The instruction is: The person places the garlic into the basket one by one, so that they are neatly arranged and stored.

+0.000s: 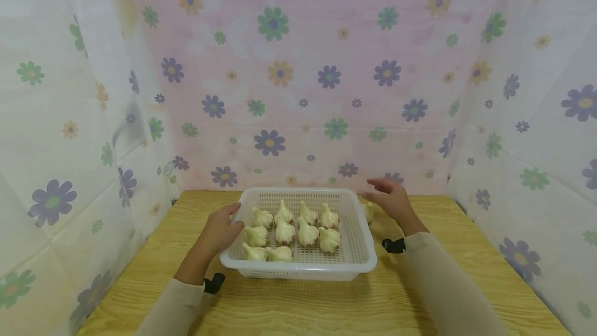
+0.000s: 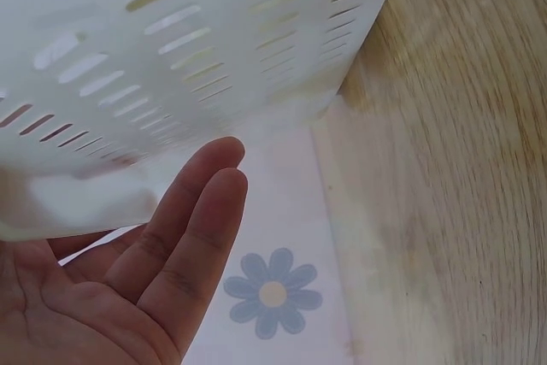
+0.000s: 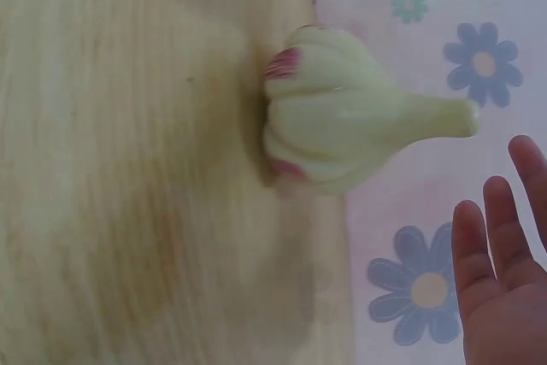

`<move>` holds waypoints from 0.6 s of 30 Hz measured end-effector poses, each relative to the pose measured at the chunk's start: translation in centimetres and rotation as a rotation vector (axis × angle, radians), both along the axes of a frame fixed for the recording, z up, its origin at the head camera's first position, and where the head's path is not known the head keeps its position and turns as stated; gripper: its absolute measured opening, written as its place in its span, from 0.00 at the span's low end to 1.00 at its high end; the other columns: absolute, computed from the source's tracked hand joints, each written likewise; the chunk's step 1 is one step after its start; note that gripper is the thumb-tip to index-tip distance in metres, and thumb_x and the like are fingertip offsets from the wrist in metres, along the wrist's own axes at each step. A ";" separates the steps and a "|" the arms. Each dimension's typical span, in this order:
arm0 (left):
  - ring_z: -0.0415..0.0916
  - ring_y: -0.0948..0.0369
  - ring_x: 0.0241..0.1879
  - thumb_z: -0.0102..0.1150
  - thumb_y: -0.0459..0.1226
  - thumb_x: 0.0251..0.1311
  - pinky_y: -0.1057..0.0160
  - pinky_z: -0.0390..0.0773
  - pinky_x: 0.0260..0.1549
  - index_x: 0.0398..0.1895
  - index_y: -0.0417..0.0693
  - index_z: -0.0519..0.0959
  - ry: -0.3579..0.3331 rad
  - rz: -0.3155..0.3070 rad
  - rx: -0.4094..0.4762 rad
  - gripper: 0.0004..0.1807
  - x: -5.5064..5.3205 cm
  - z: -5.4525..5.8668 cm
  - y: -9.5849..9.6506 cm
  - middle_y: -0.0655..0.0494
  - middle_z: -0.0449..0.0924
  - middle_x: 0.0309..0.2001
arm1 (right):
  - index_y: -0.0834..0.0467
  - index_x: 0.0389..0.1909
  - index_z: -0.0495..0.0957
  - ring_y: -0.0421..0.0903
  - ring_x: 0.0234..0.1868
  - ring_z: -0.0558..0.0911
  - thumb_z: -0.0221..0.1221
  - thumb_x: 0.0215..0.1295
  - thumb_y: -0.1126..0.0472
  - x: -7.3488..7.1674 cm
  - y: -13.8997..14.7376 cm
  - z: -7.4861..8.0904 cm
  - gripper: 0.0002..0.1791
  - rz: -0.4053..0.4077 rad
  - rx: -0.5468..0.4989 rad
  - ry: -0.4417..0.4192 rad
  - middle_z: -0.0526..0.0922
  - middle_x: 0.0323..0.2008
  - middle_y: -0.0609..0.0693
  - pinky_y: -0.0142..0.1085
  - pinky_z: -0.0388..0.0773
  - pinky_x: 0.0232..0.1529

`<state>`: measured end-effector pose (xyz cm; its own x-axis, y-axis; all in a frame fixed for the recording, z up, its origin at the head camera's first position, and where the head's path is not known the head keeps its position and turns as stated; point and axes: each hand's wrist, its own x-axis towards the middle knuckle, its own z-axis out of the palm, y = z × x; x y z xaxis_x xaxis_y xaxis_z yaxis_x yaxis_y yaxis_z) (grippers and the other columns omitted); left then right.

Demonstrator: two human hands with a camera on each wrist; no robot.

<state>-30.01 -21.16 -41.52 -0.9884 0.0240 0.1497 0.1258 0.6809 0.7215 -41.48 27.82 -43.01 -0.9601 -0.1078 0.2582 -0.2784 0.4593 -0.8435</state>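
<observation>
A white plastic basket (image 1: 298,268) with slotted walls holds several cream garlic bulbs (image 1: 308,234) in rows. My left hand (image 1: 216,229) grips the basket's left rim, thumb over the edge. In the left wrist view, its fingers (image 2: 201,228) extend beneath the rim along the outer wall. My right hand (image 1: 392,201) is raised just beyond the basket's right side, fingers spread and holding nothing. Below it, a single garlic bulb (image 1: 368,212) stands on the table, partly hidden by the basket. The right wrist view shows this garlic bulb (image 3: 329,113) with pinkish patches near its base.
The basket stands on a wood-grain table (image 1: 298,307). A flower-print sheet (image 1: 308,92) rises behind the table's far edge, with similar sheets on both sides. Each wrist carries a black strap piece (image 1: 394,245).
</observation>
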 end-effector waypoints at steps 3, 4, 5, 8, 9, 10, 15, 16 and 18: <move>0.77 0.59 0.23 0.55 0.36 0.68 0.62 0.78 0.21 0.78 0.41 0.65 -0.003 0.005 -0.004 0.34 0.0 0.1 -0.1 0.34 0.71 0.71 | 0.52 0.71 0.74 0.64 0.73 0.68 0.70 0.63 0.42 0.1 0.2 -0.8 0.38 0.013 0.001 -0.025 0.68 0.74 0.59 0.63 0.72 0.66; 0.78 0.59 0.25 0.55 0.36 0.69 0.62 0.78 0.21 0.78 0.41 0.65 -0.004 0.006 -0.006 0.34 0.0 0.1 -0.1 0.34 0.71 0.71 | 0.53 0.71 0.74 0.64 0.73 0.68 0.71 0.62 0.42 0.0 0.2 -1.0 0.38 0.017 -0.001 -0.037 0.68 0.75 0.59 0.63 0.72 0.66; 0.77 0.59 0.24 0.54 0.36 0.69 0.62 0.78 0.21 0.78 0.41 0.65 -0.006 0.008 -0.004 0.34 0.0 0.1 -0.1 0.34 0.71 0.71 | 0.54 0.71 0.74 0.64 0.73 0.68 0.71 0.62 0.42 0.0 0.2 -1.3 0.39 0.021 0.002 -0.049 0.68 0.75 0.59 0.63 0.72 0.67; 0.74 0.59 0.20 0.54 0.36 0.69 0.63 0.77 0.19 0.78 0.41 0.64 -0.014 0.006 0.007 0.34 0.0 0.1 -0.2 0.34 0.71 0.71 | 0.56 0.72 0.72 0.65 0.74 0.67 0.71 0.61 0.42 0.0 0.1 -2.0 0.42 0.044 0.009 -0.086 0.68 0.76 0.59 0.63 0.71 0.68; 0.73 0.60 0.19 0.54 0.36 0.69 0.63 0.76 0.18 0.78 0.41 0.64 -0.016 0.005 0.012 0.34 0.0 0.1 -0.2 0.34 0.71 0.71 | 0.56 0.72 0.73 0.65 0.74 0.68 0.72 0.61 0.43 0.0 0.1 -2.2 0.41 0.048 0.005 -0.099 0.68 0.76 0.59 0.62 0.71 0.68; 0.71 0.59 0.17 0.54 0.36 0.69 0.63 0.76 0.17 0.78 0.42 0.64 -0.020 0.004 0.018 0.34 0.0 0.1 -0.2 0.34 0.71 0.71 | 0.56 0.72 0.73 0.66 0.73 0.68 0.72 0.61 0.44 -0.1 0.0 -2.5 0.41 0.052 0.003 -0.111 0.68 0.75 0.59 0.61 0.72 0.68; 0.67 0.61 0.15 0.54 0.36 0.69 0.63 0.75 0.17 0.79 0.42 0.64 -0.028 0.001 0.027 0.34 0.0 0.1 0.0 0.35 0.71 0.72 | 0.57 0.70 0.75 0.66 0.69 0.74 0.72 0.63 0.50 -0.5 -0.1 -3.6 0.36 0.063 0.026 -0.130 0.71 0.74 0.60 0.56 0.78 0.64; 0.67 0.61 0.15 0.54 0.36 0.69 0.63 0.75 0.17 0.79 0.42 0.64 -0.027 0.000 0.029 0.34 0.1 0.1 0.0 0.35 0.71 0.72 | 0.58 0.69 0.76 0.66 0.68 0.74 0.72 0.63 0.52 -0.6 -0.2 -3.8 0.35 0.064 0.036 -0.128 0.71 0.74 0.60 0.56 0.79 0.63; 0.66 0.61 0.15 0.54 0.36 0.69 0.63 0.74 0.17 0.79 0.42 0.64 -0.026 0.001 0.033 0.34 0.1 0.2 0.0 0.35 0.71 0.72 | 0.59 0.69 0.76 0.67 0.66 0.75 0.71 0.64 0.54 -0.7 -0.3 -4.1 0.33 0.069 0.047 -0.122 0.71 0.73 0.61 0.55 0.79 0.62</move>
